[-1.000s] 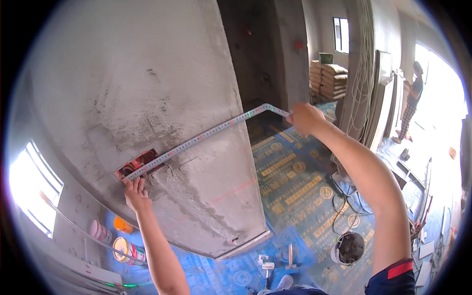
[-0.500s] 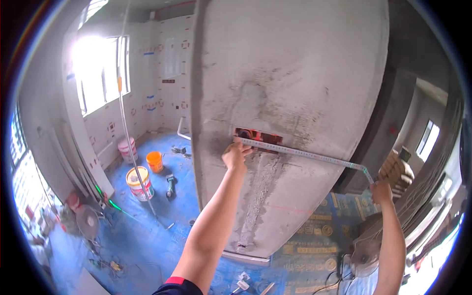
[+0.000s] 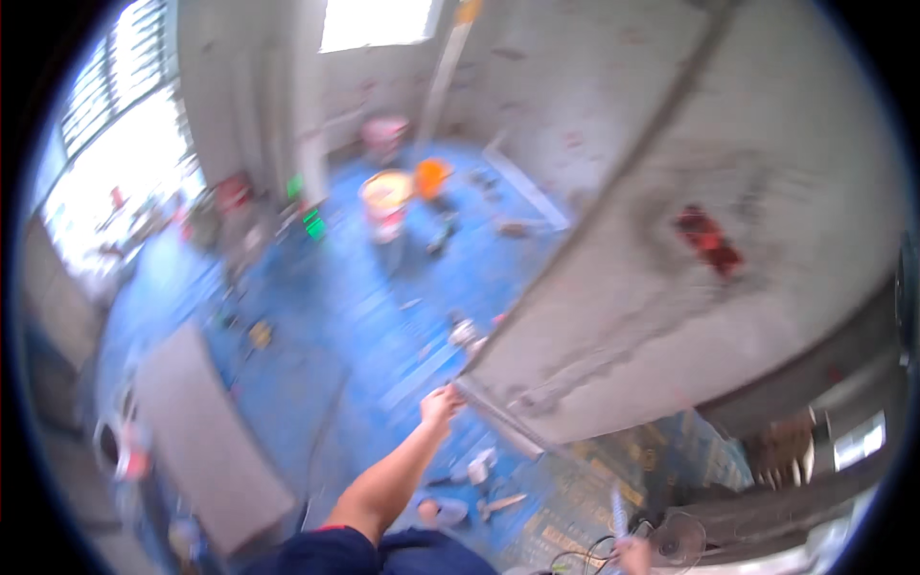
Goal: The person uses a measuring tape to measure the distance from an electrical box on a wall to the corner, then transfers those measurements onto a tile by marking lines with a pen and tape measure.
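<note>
The picture is smeared by motion. My left hand point(image 3: 441, 406) is closed beside the lower left corner of the grey plastered wall point(image 3: 613, 355); what its fingers hold, if anything, cannot be made out. At the lower right, my right hand point(image 3: 632, 554) is partly cut off by the picture's edge. A pale strip of tape measure point(image 3: 618, 510) rises from that hand. Higher on the wall sits a red recessed box point(image 3: 707, 241), apart from both hands. A light ledge point(image 3: 503, 422) runs along the wall's bottom edge.
Blue sheeting point(image 3: 364, 316) covers the floor, with an orange bucket point(image 3: 432, 177) and a white bucket point(image 3: 386, 206) on it. A long grey board point(image 3: 206, 431) lies left. Small tools point(image 3: 482, 467) lie near my feet. A round fan point(image 3: 678, 539) stands lower right.
My left hand has left the red box and moved down to the wall's lower corner. My right hand has moved down with the tape measure. The view has tilted down and turned left.
</note>
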